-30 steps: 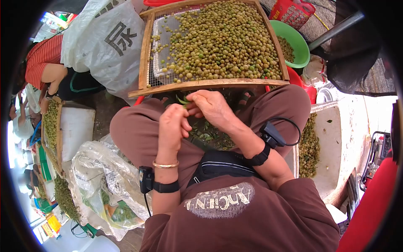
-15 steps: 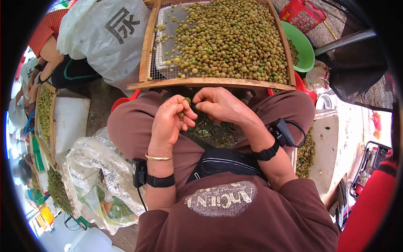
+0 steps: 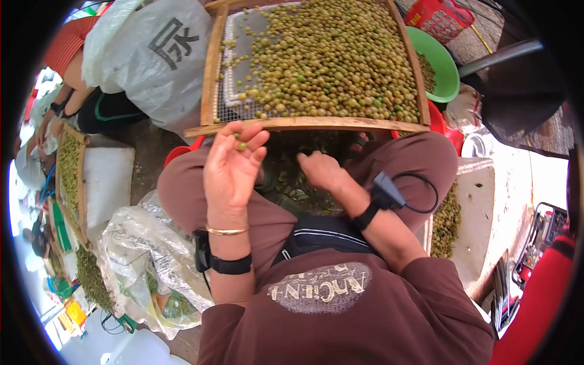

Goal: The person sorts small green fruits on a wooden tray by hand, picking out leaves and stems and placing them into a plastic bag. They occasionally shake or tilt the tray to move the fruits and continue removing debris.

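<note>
The left hand (image 3: 232, 167), fingers apart, lifts a pea (image 3: 241, 146) by the sieve tray's (image 3: 304, 123) near edge; the right hand (image 3: 322, 171), fingers curled downward, hangs between the knees.

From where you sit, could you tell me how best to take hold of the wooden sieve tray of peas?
Probably grip the wooden sieve tray by its bare near rail from your side, fingers under it; the peas fill the mesh.

"尿" on white sack (image 3: 146, 55), "ANCIENT" on shirt (image 3: 319, 289)
</note>
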{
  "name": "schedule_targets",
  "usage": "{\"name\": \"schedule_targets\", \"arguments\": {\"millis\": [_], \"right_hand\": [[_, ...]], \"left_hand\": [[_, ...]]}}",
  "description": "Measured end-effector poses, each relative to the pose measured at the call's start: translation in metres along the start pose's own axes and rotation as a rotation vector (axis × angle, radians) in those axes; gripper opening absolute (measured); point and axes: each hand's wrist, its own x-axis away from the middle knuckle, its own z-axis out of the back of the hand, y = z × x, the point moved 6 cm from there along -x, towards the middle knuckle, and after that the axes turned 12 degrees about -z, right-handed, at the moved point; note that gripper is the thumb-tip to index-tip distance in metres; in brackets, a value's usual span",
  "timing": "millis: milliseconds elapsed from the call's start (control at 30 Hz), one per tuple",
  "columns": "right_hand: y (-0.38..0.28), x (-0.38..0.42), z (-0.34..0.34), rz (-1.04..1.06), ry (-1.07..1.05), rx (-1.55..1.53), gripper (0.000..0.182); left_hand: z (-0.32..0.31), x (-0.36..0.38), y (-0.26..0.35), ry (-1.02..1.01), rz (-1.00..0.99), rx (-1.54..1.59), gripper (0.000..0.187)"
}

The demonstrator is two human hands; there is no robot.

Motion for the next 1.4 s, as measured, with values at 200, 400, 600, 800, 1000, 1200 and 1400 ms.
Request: {"name": "schedule_targets", "arguments": {"millis": [200,400,600,800,1000,1200,1400], "right_hand": [[-0.023,0.001,0.052,0.047,-0.026,-0.458,0.025],[-0.024,0.005,0.048,0.471,0.108,-0.730,0.017],[-0.035,0.046,0.113,0.287,0.265,-1.116,0.011],[-0.037,0.040,0.138,0.351,0.626,-0.810,0.014],[-0.011,0.025,0.166,0.293,0.707,-0.956,0.009],[-0.012,0.010,0.176,0.253,0.656,-0.684,0.018],[-0.002,0.011,0.178,0.167,0.607,-0.657,0.016]], "left_hand": [[-0.017,-0.004,0.001,-0.032,0.020,0.135,0.039],[-0.035,-0.002,0.000,-0.051,0.010,0.121,0.043],[-0.040,-0.003,-0.016,-0.047,0.011,0.054,0.044],[-0.061,-0.016,-0.043,-0.073,0.004,0.107,0.040],[-0.066,-0.045,-0.044,-0.134,0.042,0.283,0.037],[-0.038,-0.058,-0.059,-0.138,0.113,0.156,0.044],[-0.087,-0.043,-0.070,-0.243,0.041,-0.353,0.050]]}}
